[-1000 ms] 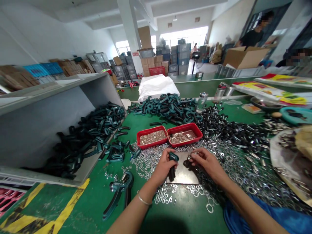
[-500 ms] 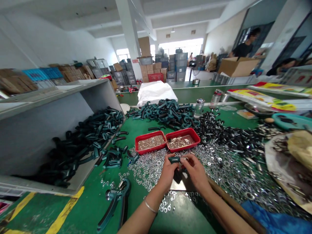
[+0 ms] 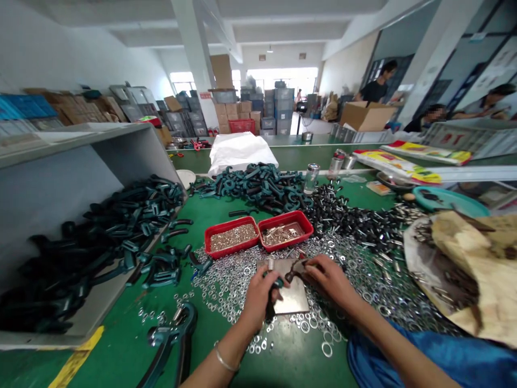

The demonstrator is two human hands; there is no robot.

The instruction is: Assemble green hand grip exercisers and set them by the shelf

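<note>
My left hand (image 3: 256, 296) is closed round a teal-and-black tool handle (image 3: 270, 310); its black grip points down, and a small silvery cylinder stands up by the fingertips. Close on the right, my right hand (image 3: 329, 277) grips a hammer (image 3: 294, 271) near its head, which is beside the left fingers. Beneath both lies a metal plate (image 3: 293, 296) on the green bench. Loose metal rings (image 3: 226, 285) surround the plate. A joined teal-and-black hand tool (image 3: 172, 337) with a spring rests at lower left.
Two red trays (image 3: 208, 245) of small metal parts stand beyond my hands. Teal handles (image 3: 258, 186) are heaped behind them and in a grey bin (image 3: 121, 153) at left. Black-capped bolts (image 3: 351, 213), a sack (image 3: 464, 269) and blue cloth (image 3: 388, 355) lie at right.
My right hand has left the tool handle and taken hold of the hammer, bringing its head over the plate. My left hand has lowered and tilted the handle. The view has swung right.
</note>
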